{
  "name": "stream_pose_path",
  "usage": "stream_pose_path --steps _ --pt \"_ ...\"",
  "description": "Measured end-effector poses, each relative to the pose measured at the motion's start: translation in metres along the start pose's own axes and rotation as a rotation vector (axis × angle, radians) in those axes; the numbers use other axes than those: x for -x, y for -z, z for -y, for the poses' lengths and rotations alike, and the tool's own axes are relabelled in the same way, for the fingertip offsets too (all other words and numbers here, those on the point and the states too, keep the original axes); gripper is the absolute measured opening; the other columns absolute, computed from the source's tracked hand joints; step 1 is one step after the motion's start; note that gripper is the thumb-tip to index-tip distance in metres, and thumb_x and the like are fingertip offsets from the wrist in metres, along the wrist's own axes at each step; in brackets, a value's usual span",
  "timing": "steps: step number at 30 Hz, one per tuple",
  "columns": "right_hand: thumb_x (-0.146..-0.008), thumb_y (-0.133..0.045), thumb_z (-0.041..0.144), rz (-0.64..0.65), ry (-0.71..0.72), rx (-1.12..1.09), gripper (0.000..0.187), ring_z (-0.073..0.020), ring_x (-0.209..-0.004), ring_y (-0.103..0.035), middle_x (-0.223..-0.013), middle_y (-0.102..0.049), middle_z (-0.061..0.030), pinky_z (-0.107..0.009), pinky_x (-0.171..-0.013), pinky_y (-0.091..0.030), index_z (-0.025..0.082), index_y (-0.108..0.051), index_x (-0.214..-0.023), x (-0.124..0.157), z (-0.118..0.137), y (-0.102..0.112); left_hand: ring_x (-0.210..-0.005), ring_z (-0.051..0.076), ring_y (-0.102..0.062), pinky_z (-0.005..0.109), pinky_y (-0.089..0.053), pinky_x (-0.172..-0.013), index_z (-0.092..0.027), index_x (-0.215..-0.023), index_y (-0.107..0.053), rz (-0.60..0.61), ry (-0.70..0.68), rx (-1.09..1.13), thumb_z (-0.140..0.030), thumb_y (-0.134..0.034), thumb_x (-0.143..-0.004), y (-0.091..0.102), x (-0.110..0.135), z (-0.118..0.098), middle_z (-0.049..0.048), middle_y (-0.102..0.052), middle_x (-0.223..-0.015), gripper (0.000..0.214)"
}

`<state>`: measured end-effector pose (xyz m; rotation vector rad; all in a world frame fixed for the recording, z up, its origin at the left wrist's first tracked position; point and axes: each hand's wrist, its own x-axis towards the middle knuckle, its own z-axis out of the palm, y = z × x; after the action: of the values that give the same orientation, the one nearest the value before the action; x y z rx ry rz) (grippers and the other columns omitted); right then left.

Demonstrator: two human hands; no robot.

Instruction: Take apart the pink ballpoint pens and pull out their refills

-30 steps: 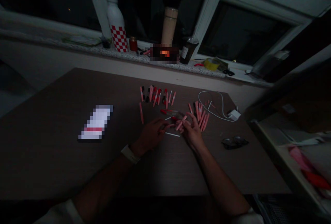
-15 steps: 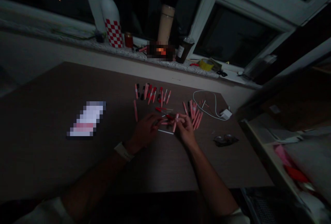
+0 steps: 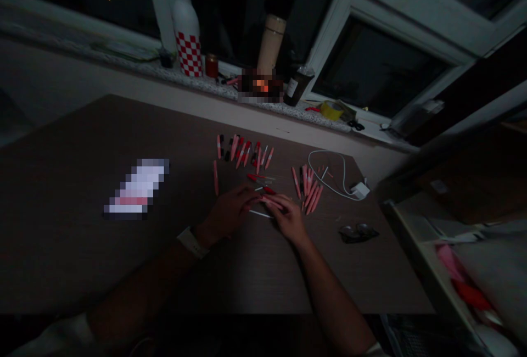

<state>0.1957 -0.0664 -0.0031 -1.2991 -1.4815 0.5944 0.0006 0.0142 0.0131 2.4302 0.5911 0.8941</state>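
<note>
On the dark wood tabletop point(image 3: 123, 269), left hand point(image 3: 228, 211) and right hand point(image 3: 288, 218) drawn closer than a moment ago, fingertips narrow around a slim pink tube point(image 3: 269, 201), actual grip unclear; loose white stick point(image 3: 260, 213) just below.

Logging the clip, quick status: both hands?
Left hand, right hand meeting at fingertips, grip unclear. Thin white stick beside them. Slim pink plastic tubes nearby, apart from hands.

No legible text, even on the pale label point(image 3: 292, 87) of the dark bottle point(image 3: 302, 83)
</note>
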Motion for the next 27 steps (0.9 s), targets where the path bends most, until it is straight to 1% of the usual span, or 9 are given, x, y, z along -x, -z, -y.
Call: stream_pose_path --steps 5,10,14,16,19,21,23,25,27 --pt "-0.092 -0.063 0.034 -0.023 -0.019 -0.027 0.022 -0.0229 -0.105 -0.066 -0.111 -0.073 -0.0073 -0.039 -0.096 -0.049 0.027 -0.074 -0.11 0.0 0.0 0.0 -0.101 0.022 -0.061 0.036 -0.051 -0.088 -0.02 -0.115 -0.061 -0.079 0.041 -0.012 -0.018 -0.042 -0.095 0.002 0.001 0.005 0.0084 -0.06 -0.113 0.028" --pt "-0.09 -0.065 0.036 -0.016 -0.036 0.003 0.02 -0.0228 -0.099 -0.068 -0.104 -0.075 -0.006 -0.038 -0.092 -0.051 0.026 -0.075 -0.105 0.002 -0.001 -0.001 -0.099 0.021 -0.063 0.034 -0.051 -0.087 -0.02 -0.112 -0.063 -0.002 0.019 0.008 -0.018 -0.044 -0.094 0.002 0.0 0.005 0.0073 -0.061 -0.111 0.027" --pt "-0.082 -0.073 0.039 -0.082 -0.101 0.0 0.022 -0.0222 -0.089 -0.07 -0.095 -0.076 -0.0053 -0.035 -0.083 -0.055 0.023 -0.073 -0.096 0.004 -0.002 -0.002 -0.096 0.02 -0.065 0.033 -0.052 -0.086 -0.02 -0.105 -0.067 -0.018 0.023 0.058 -0.023 -0.046 -0.097 0.001 -0.003 0.004 0.0062 -0.066 -0.104 0.023" --pt "-0.079 -0.076 0.04 -0.096 -0.115 -0.014 0.022 -0.022 -0.086 -0.07 -0.092 -0.076 -0.005 -0.035 -0.081 -0.055 0.022 -0.073 -0.092 0.004 -0.001 -0.002 -0.091 0.019 -0.067 0.031 -0.053 -0.083 -0.02 -0.101 -0.068 -0.047 0.083 0.121 -0.027 -0.052 -0.096 0.001 -0.004 0.003 0.0044 -0.07 -0.099 0.018" --pt "-0.076 -0.078 0.039 -0.087 -0.134 -0.077 0.022 -0.0216 -0.084 -0.07 -0.09 -0.076 -0.0047 -0.034 -0.079 -0.055 0.022 -0.074 -0.089 0.004 0.001 -0.004 -0.082 0.018 -0.068 0.03 -0.053 -0.079 -0.02 -0.093 -0.072 -0.107 0.221 0.214 -0.034 -0.064 -0.091 0.001 -0.005 0.001 0.0018 -0.073 -0.089 0.016" --pt "-0.076 -0.078 0.038 -0.076 -0.144 -0.12 0.021 -0.0208 -0.082 -0.069 -0.089 -0.076 -0.0045 -0.033 -0.078 -0.055 0.022 -0.074 -0.09 0.005 0.001 -0.006 -0.08 0.017 -0.069 0.03 -0.054 -0.079 -0.02 -0.087 -0.074 -0.129 0.253 0.27 -0.035 -0.069 -0.087 0.0 -0.005 -0.001 0.0013 -0.074 -0.085 0.016" --pt "-0.078 -0.077 0.038 -0.057 -0.152 -0.144 0.021 -0.0195 -0.08 -0.068 -0.089 -0.075 -0.0042 -0.032 -0.075 -0.054 0.022 -0.074 -0.091 0.006 -0.001 -0.009 -0.081 0.017 -0.069 0.028 -0.054 -0.076 -0.02 -0.087 -0.076 -0.147 0.232 0.317 -0.034 -0.07 -0.087 -0.001 -0.004 -0.004 0.0021 -0.074 -0.086 0.015" --pt "-0.079 -0.075 0.037 -0.037 -0.161 -0.159 0.021 -0.0185 -0.077 -0.068 -0.089 -0.075 -0.004 -0.031 -0.073 -0.054 0.022 -0.073 -0.093 0.007 -0.004 -0.012 -0.083 0.017 -0.069 0.027 -0.054 -0.075 -0.021 -0.092 -0.077 -0.155 0.19 0.345 -0.033 -0.069 -0.088 -0.003 -0.003 -0.006 0.0034 -0.074 -0.09 0.015" --pt "-0.08 -0.074 0.038 -0.026 -0.171 -0.186 0.022 -0.0186 -0.079 -0.068 -0.091 -0.075 -0.0039 -0.031 -0.074 -0.054 0.023 -0.073 -0.095 0.007 -0.006 -0.015 -0.085 0.017 -0.069 0.027 -0.054 -0.076 -0.021 -0.098 -0.077 -0.155 0.159 0.339 -0.031 -0.066 -0.09 -0.004 -0.003 -0.007 0.0043 -0.073 -0.095 0.017"
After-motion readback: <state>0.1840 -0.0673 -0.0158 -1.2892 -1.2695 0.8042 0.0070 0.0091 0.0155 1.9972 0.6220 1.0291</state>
